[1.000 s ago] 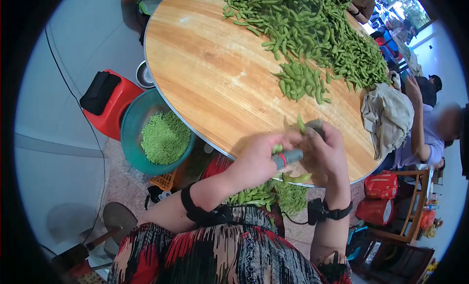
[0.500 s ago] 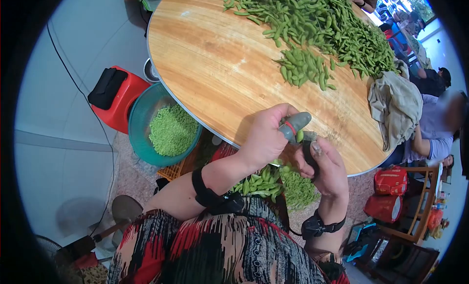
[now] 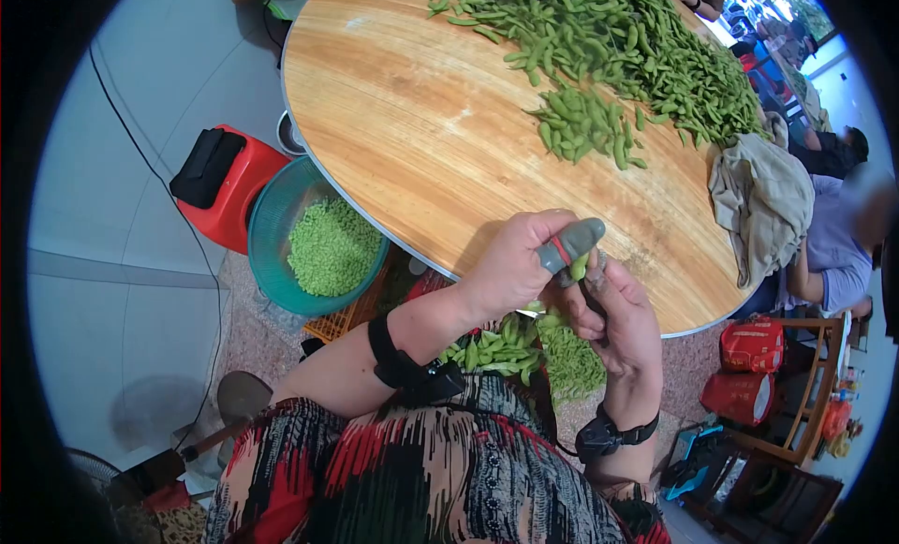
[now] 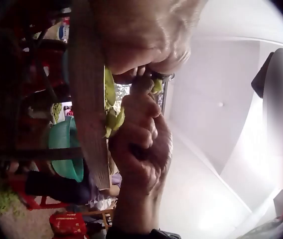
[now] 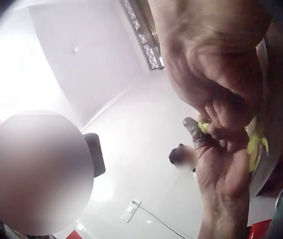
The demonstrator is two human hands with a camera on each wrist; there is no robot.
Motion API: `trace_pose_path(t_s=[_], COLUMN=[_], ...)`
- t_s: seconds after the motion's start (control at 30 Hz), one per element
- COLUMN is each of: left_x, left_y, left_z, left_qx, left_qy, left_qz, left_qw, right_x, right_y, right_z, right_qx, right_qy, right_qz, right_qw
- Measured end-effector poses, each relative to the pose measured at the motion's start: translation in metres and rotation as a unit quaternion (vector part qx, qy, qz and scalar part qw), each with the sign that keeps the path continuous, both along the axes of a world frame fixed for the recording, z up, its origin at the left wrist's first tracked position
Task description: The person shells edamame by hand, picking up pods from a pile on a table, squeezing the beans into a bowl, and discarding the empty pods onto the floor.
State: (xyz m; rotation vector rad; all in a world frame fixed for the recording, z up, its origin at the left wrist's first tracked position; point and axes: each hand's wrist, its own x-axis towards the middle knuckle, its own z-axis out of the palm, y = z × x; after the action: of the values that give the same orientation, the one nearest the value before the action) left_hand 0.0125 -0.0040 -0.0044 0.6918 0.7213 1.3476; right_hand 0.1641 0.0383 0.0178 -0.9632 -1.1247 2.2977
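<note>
In the head view a green pod (image 3: 579, 268) is pinched between the two hands, above the table's near edge. My left hand (image 3: 510, 268) wears a grey thumb cover (image 3: 573, 244) with a red band, its fingers curled at one end of the pod. Curled fingers of my right hand (image 3: 623, 315) grip the other end. The right wrist view shows a bit of the pod (image 5: 204, 127) beside the covered thumb; the fingers hide the rest. More pods (image 3: 501, 349) and shelled beans (image 3: 571, 357) lie below the hands, near the lap.
A large pile of pods (image 3: 599, 48) covers the far side of the round wooden table (image 3: 403, 123). Left of it, a green basin (image 3: 272, 254) holds shelled beans, beside a red stool (image 3: 234, 193). A grey cloth (image 3: 763, 193) hangs over the right edge, near a seated person.
Since a second ago, both hands have come together around a pod and the grey-covered thumb has turned upward. Over the last half second, the hands have shifted only slightly.
</note>
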Motion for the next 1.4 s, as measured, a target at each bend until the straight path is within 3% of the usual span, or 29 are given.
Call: trace_pose_path(t_s=[0.1,0.17,0.2,0.27,0.4,0.43,0.5,0.53,0.57,0.6,0.63,0.67,0.73,0.77,0.83,0.9,0.93,0.97,1.0,1.03,1.1,1.13,1.17,1.27,1.3,1.33,1.37,1.4], left_x=[0.003,0.006,0.005,0.005,0.005,0.006,0.007,0.006,0.003,0.001,0.001,0.001,0.001,0.001,0.0,0.0,0.0,0.001,0.002,0.004,0.008,0.007,0.005,0.004,0.004,0.004,0.003,0.002], left_y=[0.002,0.002,0.001,0.002,0.002,0.004,0.009,0.009,0.007,0.006,0.006,0.007,0.007,0.008,0.008,0.007,0.007,0.008,0.008,0.006,0.001,0.0,-0.001,0.003,0.005,0.006,0.007,0.007], left_z=[-0.002,-0.003,0.003,-0.001,-0.001,-0.005,-0.017,-0.014,-0.009,-0.005,-0.006,-0.009,-0.012,-0.013,-0.013,-0.012,-0.013,-0.014,-0.013,-0.011,-0.002,-0.001,-0.003,-0.013,-0.014,-0.015,-0.016,-0.015], left_qx=[0.0,0.012,0.003,0.03,0.068,0.069,0.072,0.071,0.025,-0.022,-0.022,-0.016,-0.009,-0.011,-0.014,0.006,0.002,0.069,0.136,0.135,0.103,0.096,0.094,0.074,0.074,0.044,0.012,0.009], left_qy=[0.043,0.161,0.212,0.254,0.329,0.327,0.233,0.233,0.12,0.004,0.005,-0.005,-0.014,0.004,0.021,0.106,0.106,0.188,0.267,0.267,0.325,0.355,0.355,0.292,0.292,0.193,0.091,0.082], left_qz=[0.046,0.077,0.1,0.129,0.169,0.167,0.176,0.175,0.136,0.095,0.093,0.088,0.083,0.082,0.084,0.089,0.088,0.099,0.107,0.103,0.129,0.137,0.134,0.066,0.064,0.1,0.136,0.148], left_qw=[0.998,0.984,0.972,0.958,0.927,0.928,0.954,0.954,0.983,0.995,0.995,0.996,0.996,0.997,0.996,0.99,0.99,0.975,0.948,0.949,0.931,0.92,0.92,0.951,0.951,0.975,0.986,0.986], right_x=[-0.001,0.0,0.0,-0.002,-0.001,-0.004,-0.008,-0.006,-0.005,-0.005,-0.005,-0.005,-0.009,-0.007,-0.019,-0.02,-0.016,-0.012,-0.008,-0.003,0.009,0.014,0.009,0.014,0.019,0.022,0.021,0.019], right_y=[0.004,0.007,0.008,0.009,0.023,0.023,0.033,0.046,0.062,0.084,0.107,0.127,0.146,0.146,0.119,0.094,0.085,0.077,0.071,0.063,0.045,0.037,0.025,0.02,0.026,0.031,0.036,0.041], right_z=[-0.007,-0.008,-0.01,-0.015,-0.02,-0.009,0.004,0.009,0.011,0.01,0.005,-0.001,-0.005,-0.012,-0.011,-0.004,-0.005,-0.006,-0.006,-0.003,0.01,0.002,-0.006,0.004,0.012,0.015,0.012,0.008], right_qx=[0.054,0.182,0.183,0.322,0.343,0.299,0.252,0.297,0.34,0.441,0.534,0.534,0.666,0.666,0.694,0.684,0.662,0.637,0.586,0.583,0.338,0.446,0.424,0.419,0.366,0.31,0.31,0.404], right_qy=[0.01,-0.1,-0.102,-0.162,-0.171,-0.197,-0.224,-0.262,-0.298,-0.321,-0.339,-0.34,-0.414,-0.413,-0.433,-0.419,-0.395,-0.371,-0.304,-0.305,-0.256,-0.202,-0.142,-0.202,-0.208,-0.211,-0.211,-0.193], right_qz=[-0.001,-0.013,-0.012,-0.028,-0.041,-0.021,-0.002,0.015,0.032,-0.013,-0.06,-0.063,-0.032,-0.033,0.039,0.061,0.054,0.046,0.017,0.015,-0.022,-0.009,-0.04,-0.043,0.025,0.093,0.094,0.107], right_qw=[0.999,0.978,0.978,0.932,0.923,0.933,0.941,0.918,0.891,0.838,0.772,0.772,0.62,0.62,0.573,0.593,0.634,0.674,0.752,0.753,0.905,0.872,0.894,0.884,0.907,0.922,0.922,0.888])
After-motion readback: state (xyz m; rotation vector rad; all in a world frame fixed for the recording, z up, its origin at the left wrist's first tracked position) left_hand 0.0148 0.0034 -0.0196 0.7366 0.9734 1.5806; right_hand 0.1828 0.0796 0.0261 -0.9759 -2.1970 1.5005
